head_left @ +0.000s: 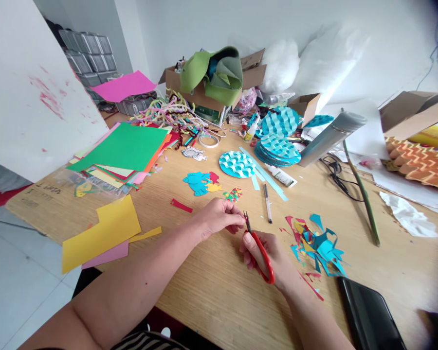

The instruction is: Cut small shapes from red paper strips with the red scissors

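right hand (273, 257) on red scissors (262, 256), left hand (216, 218) pinched at the blade tips
right hand is closed through the scissors' handles, blades pointing up-left over the wooden table (211, 291). left fingertips (238, 217) are pressed together just at the tips; whatever they pinch is too small to tell. black pen (267, 204) just beyond, paper scraps (319, 245) to the right.

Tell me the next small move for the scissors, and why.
Probably a short snip. The right hand grips the red scissors with the tips right at the pinched fingertips of the left hand, above the table; whatever is pinched there is too small to make out. Cut scraps already lie beside the right hand.
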A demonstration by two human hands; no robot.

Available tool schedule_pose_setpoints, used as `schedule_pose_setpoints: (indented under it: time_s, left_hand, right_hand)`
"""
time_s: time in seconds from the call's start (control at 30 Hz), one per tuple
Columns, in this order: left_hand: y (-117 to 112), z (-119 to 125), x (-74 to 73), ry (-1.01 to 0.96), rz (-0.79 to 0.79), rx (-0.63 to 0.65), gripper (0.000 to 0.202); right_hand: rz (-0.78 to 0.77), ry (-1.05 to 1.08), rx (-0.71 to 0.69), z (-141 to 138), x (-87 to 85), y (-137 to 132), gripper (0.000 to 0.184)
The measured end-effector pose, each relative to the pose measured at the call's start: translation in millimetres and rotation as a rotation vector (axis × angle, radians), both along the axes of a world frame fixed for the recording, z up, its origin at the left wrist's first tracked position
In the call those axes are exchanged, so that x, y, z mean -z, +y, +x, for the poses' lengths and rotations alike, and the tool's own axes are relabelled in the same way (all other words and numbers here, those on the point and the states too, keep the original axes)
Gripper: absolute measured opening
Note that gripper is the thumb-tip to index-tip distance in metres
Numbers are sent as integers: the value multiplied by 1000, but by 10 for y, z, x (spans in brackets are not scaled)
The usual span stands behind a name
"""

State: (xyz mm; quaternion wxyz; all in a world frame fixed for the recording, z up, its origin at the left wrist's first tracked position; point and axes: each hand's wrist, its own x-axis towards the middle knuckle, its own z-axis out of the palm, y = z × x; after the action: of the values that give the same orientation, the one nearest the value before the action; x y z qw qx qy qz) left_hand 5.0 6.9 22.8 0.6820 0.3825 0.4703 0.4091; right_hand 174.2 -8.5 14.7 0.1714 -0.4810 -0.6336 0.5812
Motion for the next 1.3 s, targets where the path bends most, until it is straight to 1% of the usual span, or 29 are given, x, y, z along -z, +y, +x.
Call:
schedule_pose_setpoints:
  time_s: [0.67, 1.03, 1.13, 1.2, 1.27, 1.3]
  left_hand:
    - [-7, -17, -37, 1, 3, 2, 6]
    - [1, -14, -17, -5, 17, 5, 10]
    - [22, -61, -4, 37, 15, -14, 9]
    - [41, -113, 21, 91, 0, -29, 9]
    - [59, -167, 51, 199, 5, 3, 11]
    - [67, -188, 65, 308, 46, 27, 12]
  right_hand:
    - [45, -48, -16, 23, -28, 0, 49]
    - [59, -69, 33, 5, -18, 5, 49]
    - [73, -73, 57, 6, -36, 20, 50]
    - [88, -75, 106, 7, -60, 29, 51]
    - [106, -68, 165, 10, -91, 32, 51]
    - [115, -64, 192, 13, -106, 31, 50]
